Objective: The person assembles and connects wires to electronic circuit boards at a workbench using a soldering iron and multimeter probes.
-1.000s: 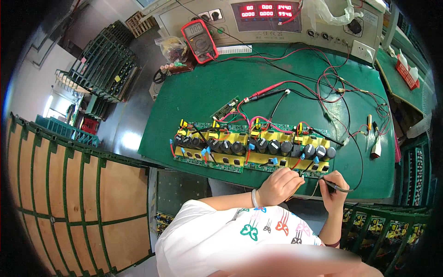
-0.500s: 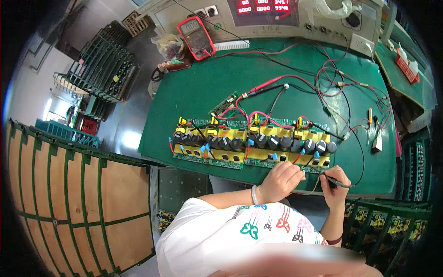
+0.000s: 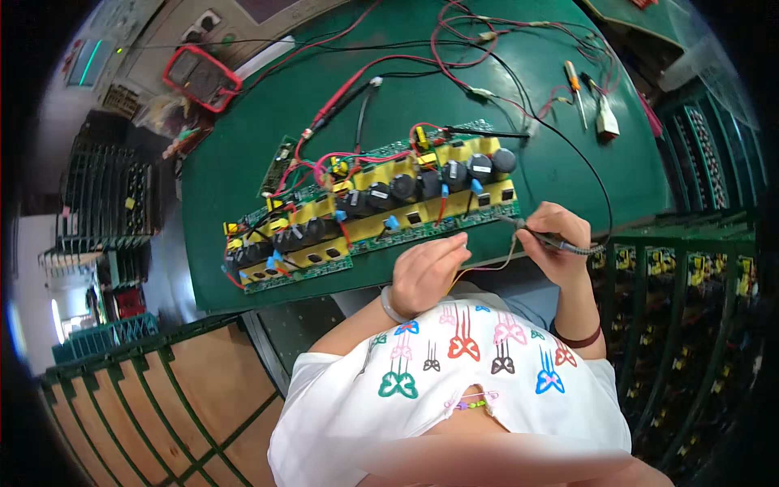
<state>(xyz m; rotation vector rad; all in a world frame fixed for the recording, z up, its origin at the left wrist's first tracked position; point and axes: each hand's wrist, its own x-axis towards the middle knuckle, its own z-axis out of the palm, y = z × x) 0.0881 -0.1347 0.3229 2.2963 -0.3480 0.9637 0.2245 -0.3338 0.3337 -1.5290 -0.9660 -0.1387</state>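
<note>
My right grip [image 3: 558,233] pinched a slim probe [image 3: 568,246] pen-like, apparently to steer its tip, by the desk's [image 3: 560,178] near edge. My left grip [image 3: 428,276] had its fingers together; whether it held anything, I couldn't tell. The circuit board [image 3: 381,217] lay just beyond, along that edge. Beside the near right corner, a green rack [image 3: 673,233] contained boards [image 3: 696,272].

Around the middle, two hands: one left hand [image 3: 428,274], one right hand [image 3: 560,231]; one probe [image 3: 561,244], one small separate board [image 3: 278,166], and roughly a dozen black cylinders [image 3: 454,174], crowding leaving that count unsure. Upper left, one red-edged meter [image 3: 201,78]; upper right, one orange-handled screwdriver [image 3: 573,77].
</note>
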